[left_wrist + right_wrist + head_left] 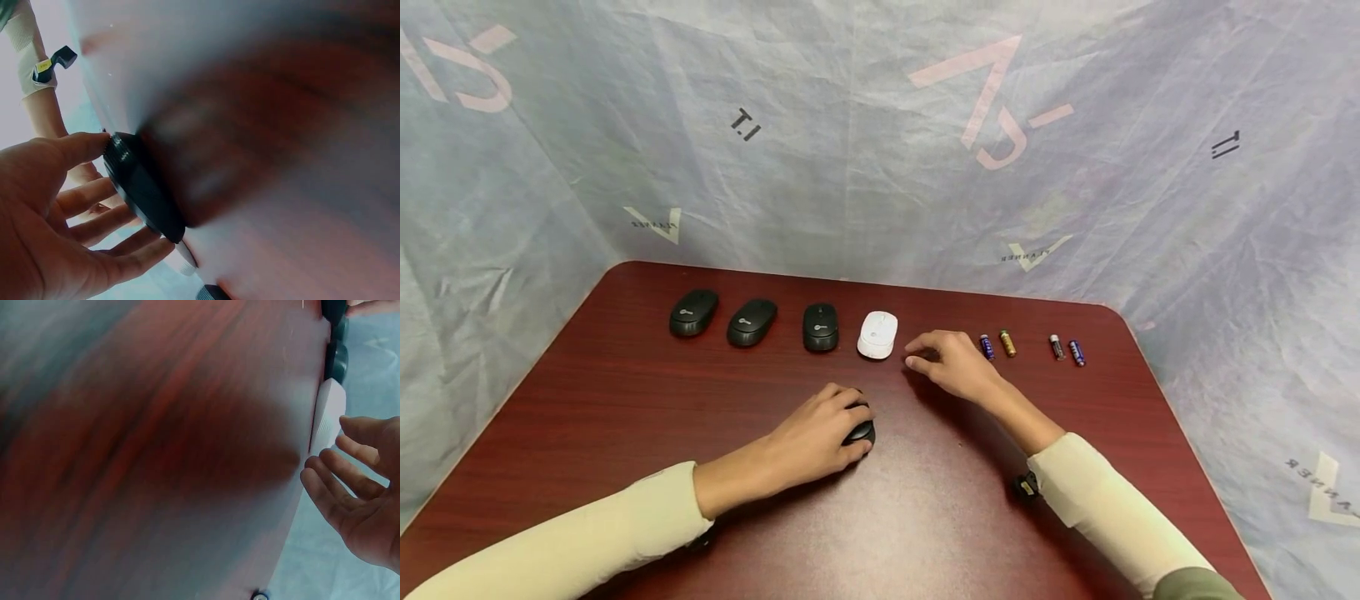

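My left hand (820, 433) grips a black computer mouse (862, 431) over the middle of the table. In the left wrist view the thumb is at one end of that mouse (145, 190) and the fingers spread along its side. My right hand (957, 364) hovers just right of a white computer mouse (877, 335), its fingers loosely bent and holding nothing. The right wrist view has the fingertips close beside the white mouse (327, 415). The left hand covers much of the held mouse in the head view.
Three more black mice, the nearest a black mouse (820, 327), stand in a row left of the white one. Beyond the right hand lie a blue battery (987, 347), a gold battery (1007, 343) and another pair farther right. Fabric (850, 150) walls the dark red table (625, 400).
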A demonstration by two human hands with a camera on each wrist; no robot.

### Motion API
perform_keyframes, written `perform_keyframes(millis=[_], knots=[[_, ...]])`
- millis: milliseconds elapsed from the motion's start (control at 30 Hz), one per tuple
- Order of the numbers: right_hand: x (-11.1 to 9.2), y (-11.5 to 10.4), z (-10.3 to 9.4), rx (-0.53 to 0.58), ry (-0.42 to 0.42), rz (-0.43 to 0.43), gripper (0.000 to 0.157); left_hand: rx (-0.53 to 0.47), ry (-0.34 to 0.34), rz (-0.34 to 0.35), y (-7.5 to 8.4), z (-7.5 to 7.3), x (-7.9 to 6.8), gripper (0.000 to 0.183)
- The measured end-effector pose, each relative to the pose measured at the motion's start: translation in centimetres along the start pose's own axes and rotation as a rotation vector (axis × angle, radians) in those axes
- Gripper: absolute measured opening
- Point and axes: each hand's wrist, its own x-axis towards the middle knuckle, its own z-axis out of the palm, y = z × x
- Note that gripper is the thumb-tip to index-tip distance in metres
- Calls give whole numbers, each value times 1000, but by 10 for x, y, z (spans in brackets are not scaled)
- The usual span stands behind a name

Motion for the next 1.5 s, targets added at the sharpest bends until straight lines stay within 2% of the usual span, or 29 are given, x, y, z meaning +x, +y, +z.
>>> perform_keyframes(millis=[233, 500, 667, 833, 1067, 1233, 1500], knots=[[8, -6, 6, -5, -1, -23, 21, -55, 31, -64, -20, -8, -21, 29], [16, -7, 8, 4, 14, -39, 20, -113, 46, -163, -51, -25, -52, 40], [21, -7, 7, 13, 27, -49, 19, -133, 48, -253, -79, -36, -73, 41], [27, -7, 6, 34, 37, -24, 19, -139, 44, -332, -107, -49, -89, 41], [37, -8, 10, 64, 73, -23, 27, -148, 71, -376, -143, -62, -102, 41], [43, -11, 13, 56, 93, -40, 37, -153, 86, -432, -173, -70, -112, 43], [46, -14, 16, -24, 49, -22, 49, -150, 57, -559, -229, -97, -130, 44]])
